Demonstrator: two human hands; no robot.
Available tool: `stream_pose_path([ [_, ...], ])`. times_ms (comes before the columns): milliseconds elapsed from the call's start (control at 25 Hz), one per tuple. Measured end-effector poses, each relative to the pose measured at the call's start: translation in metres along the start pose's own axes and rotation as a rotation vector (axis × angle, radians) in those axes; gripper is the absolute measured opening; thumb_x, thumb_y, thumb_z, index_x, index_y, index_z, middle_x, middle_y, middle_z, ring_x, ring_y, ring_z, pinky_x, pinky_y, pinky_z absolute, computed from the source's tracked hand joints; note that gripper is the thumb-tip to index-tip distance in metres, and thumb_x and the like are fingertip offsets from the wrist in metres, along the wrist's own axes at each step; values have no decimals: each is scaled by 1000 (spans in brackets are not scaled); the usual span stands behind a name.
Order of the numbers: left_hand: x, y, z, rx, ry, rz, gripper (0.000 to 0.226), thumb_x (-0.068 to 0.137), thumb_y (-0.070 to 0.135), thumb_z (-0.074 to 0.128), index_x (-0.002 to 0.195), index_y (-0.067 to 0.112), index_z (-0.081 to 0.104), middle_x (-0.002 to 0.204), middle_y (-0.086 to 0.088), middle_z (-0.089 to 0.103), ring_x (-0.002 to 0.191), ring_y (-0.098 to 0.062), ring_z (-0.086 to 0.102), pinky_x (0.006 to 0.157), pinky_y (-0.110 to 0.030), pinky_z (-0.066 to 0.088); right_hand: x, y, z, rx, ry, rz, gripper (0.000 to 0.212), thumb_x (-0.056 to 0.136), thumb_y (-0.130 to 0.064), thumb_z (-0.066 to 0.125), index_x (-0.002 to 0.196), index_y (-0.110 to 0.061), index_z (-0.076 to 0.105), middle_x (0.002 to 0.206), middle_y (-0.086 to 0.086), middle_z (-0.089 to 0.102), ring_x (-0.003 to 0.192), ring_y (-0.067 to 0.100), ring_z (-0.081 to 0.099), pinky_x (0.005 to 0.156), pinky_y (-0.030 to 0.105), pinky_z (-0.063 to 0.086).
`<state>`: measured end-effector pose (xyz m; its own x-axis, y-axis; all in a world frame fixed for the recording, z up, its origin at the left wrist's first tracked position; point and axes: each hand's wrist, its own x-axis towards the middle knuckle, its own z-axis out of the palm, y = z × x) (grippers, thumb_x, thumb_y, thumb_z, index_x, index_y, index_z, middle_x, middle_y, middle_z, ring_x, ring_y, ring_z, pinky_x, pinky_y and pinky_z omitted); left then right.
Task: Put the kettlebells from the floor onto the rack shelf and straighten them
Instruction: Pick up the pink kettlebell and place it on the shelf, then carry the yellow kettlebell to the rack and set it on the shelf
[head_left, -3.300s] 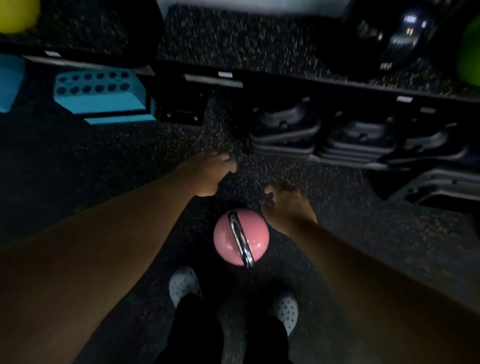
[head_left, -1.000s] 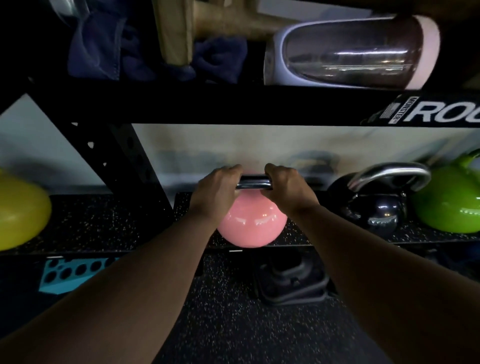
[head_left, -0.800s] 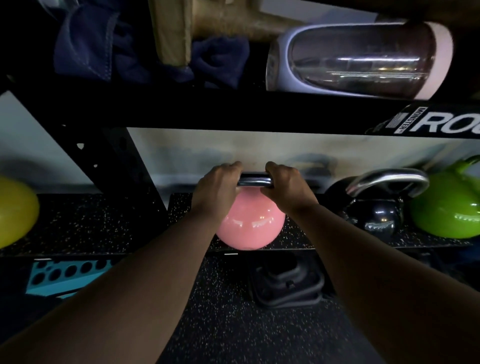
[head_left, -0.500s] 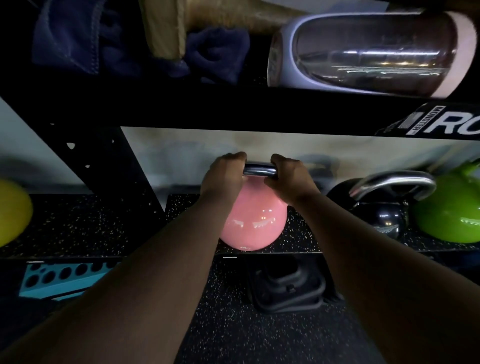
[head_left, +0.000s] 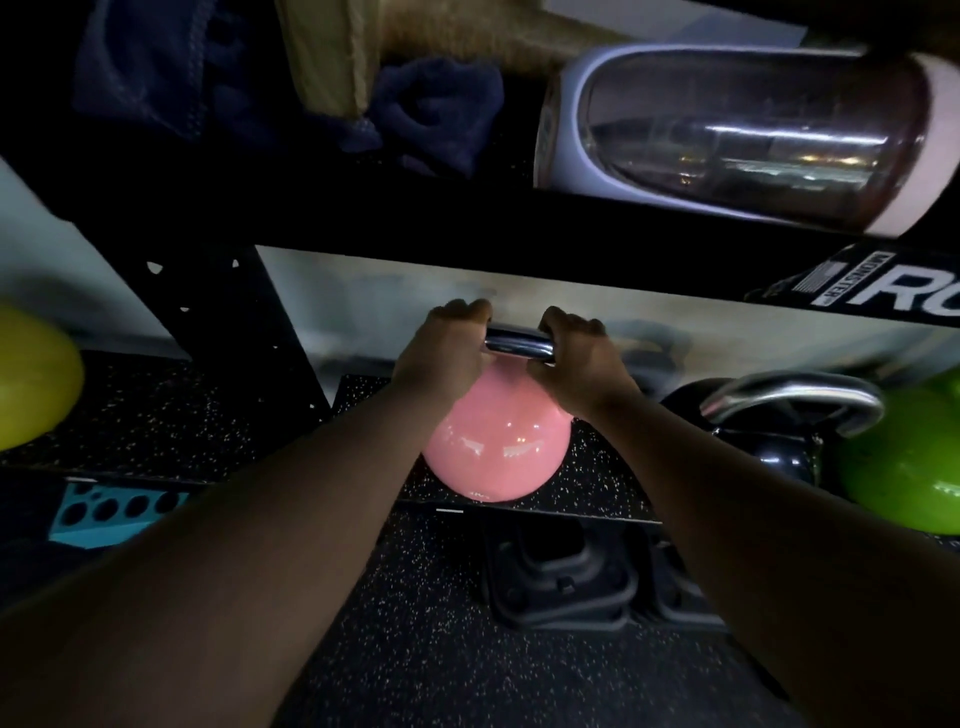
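Pink kettlebell (head_left: 496, 441) is up off the floor since a few seconds ago, base at the front lip of the rack shelf (head_left: 597, 488); placing nearly done, straightening remains. Left hand (head_left: 441, 358) and right hand (head_left: 579, 364) both wrapped round its chrome handle (head_left: 518, 347). Glossy round body, speckled rubber matting. Right of the hands: black kettlebell (head_left: 779, 447), then green kettlebell (head_left: 904, 467).

Kettlebells on shelf: four, namely one pink (head_left: 496, 447), one black (head_left: 779, 441), one green (head_left: 904, 467), one yellow (head_left: 31, 384).
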<state>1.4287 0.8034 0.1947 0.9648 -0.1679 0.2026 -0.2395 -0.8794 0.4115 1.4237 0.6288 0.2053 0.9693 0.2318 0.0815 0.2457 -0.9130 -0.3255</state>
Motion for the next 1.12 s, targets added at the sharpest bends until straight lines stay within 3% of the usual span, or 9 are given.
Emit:
stream_pose_path([
  [80,-8,-4,-10,-24,-25,-19,47,79,24,73,118,18,47,107,-7,54,97,-22,53,76,-35,48,-4,-7,-11,-115,-1,-97,56,75,-36,63,126,-21,46,120,9,50,115,31,42,88,41,40],
  [160,-26,-14,-20,22,-25,-15,51,80,27,71,124,19,46,115,-7,54,106,-24,51,86,-37,43,-10,-25,-22,-156,55,-227,66,71,-40,59,133,-24,44,129,7,48,123,32,39,97,45,38],
  [320,-93,-49,-52,147,-39,-125,45,82,27,66,123,19,48,124,-5,52,115,-26,49,96,-43,41,-23,-88,-19,-222,15,-475,52,74,-37,57,123,-19,54,117,9,55,112,32,47,94,43,39],
  [600,-264,-126,-130,253,-88,-376,40,80,21,63,119,20,55,120,-5,54,113,-28,49,91,-41,40,-78,-231,53,-227,-165,-735,42,77,-36,55,117,-23,55,110,4,59,108,30,49,90,44,42],
  [920,-621,-220,-225,269,-2,-866,42,86,18,58,127,26,51,136,-2,48,124,-25,45,101,-41,38,-286,-504,172,-41,-419,-1158,31,86,-35,58,114,-23,53,108,2,57,101,27,49,79,43,45],
  [1120,-894,-203,-245,250,13,-1167,43,87,29,60,128,24,50,134,-5,50,124,-27,46,98,-41,39,-487,-635,232,22,-570,-1344,31,87,-36,59,116,-27,52,112,-2,57,103,21,51,85,42,48],
])
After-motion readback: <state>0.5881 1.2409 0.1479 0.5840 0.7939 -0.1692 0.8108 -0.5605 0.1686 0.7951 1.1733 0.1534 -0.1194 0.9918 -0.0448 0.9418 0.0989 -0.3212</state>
